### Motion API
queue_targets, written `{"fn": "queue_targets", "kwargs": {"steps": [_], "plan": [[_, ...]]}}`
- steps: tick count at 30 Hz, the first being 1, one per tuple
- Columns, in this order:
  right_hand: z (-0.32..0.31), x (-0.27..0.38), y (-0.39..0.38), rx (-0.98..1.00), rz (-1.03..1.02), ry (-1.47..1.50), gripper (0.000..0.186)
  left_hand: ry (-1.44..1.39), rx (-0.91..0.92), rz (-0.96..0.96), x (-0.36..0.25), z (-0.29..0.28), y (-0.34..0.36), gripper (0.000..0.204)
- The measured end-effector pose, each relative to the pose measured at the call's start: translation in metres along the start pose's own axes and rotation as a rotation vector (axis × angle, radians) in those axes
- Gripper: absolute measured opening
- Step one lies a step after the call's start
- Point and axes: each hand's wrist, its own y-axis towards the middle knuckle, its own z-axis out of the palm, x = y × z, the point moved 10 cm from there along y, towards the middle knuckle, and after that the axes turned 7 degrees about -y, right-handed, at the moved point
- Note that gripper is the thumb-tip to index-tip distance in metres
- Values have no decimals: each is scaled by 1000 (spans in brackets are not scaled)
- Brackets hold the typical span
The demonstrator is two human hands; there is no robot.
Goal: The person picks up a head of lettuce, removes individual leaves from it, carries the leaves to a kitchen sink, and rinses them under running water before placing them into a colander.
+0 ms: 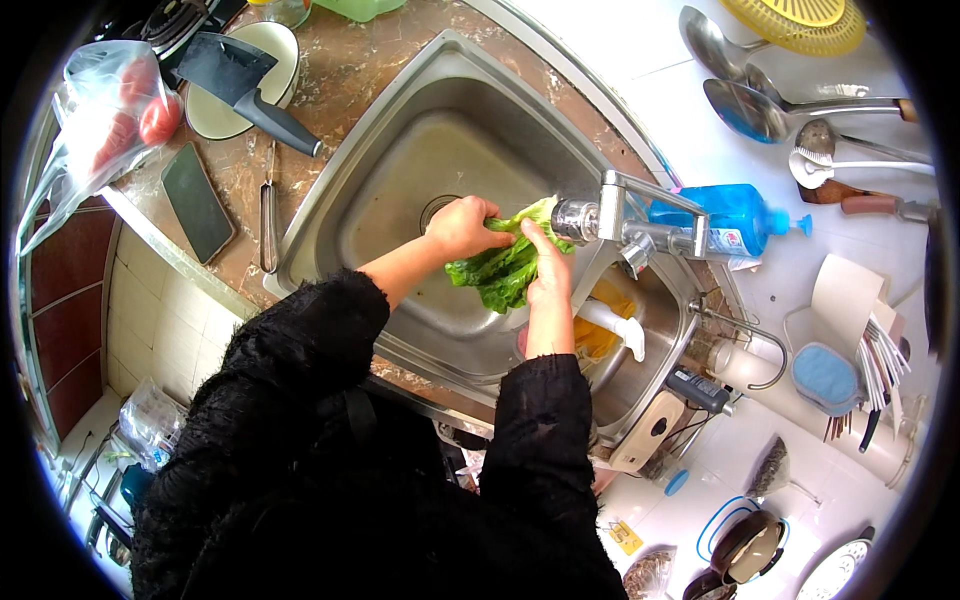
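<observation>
Over the large basin of a stainless steel sink (370,200), green lettuce leaves (498,272) are held between both my hands. My left hand (465,229) grips them from the left, its fingers curled and thumb pointing right. On the other side my right hand (549,280) closes on the leaves, with its thumb along their top. The chrome faucet (612,208) points its spout at the leaves' upper right, close to my right thumb. Whether water is running cannot be made out.
Left on the brown counter lie a cleaver (260,105) across a bowl (205,115), a peeler (268,225), a phone (198,203) and bagged tomatoes (125,115). A blue soap bottle (722,215) stands behind the faucet. The small right basin holds a white-handled item (618,325). Ladles (745,110) hang at upper right.
</observation>
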Motion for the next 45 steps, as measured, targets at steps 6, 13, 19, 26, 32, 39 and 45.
{"fn": "queue_targets", "kwargs": {"steps": [6, 13, 19, 26, 32, 39, 45], "plan": [[-51, -31, 44, -6, 19, 175, 49, 7, 21, 17, 16, -20, 6, 42], [-35, -26, 19, -1, 116, 272, 46, -1138, 159, -132, 26, 0, 2, 25], [-53, -51, 34, -120, 99, 169, 46, -764, -139, 95, 19, -14, 15, 18], [2, -39, -5, 169, 279, 423, 40, 159, -123, 707, -80, 8, -52, 22], [-7, -43, 11, 141, 215, 75, 39, 390, -63, 876, -76, 43, -89, 23], [5, -36, 12, 223, 129, 432, 33, 35, -107, 655, -48, 19, -104, 20], [1, -27, 11, 174, 61, 472, 30, -294, -500, 133, 4, -30, -78, 13]]}}
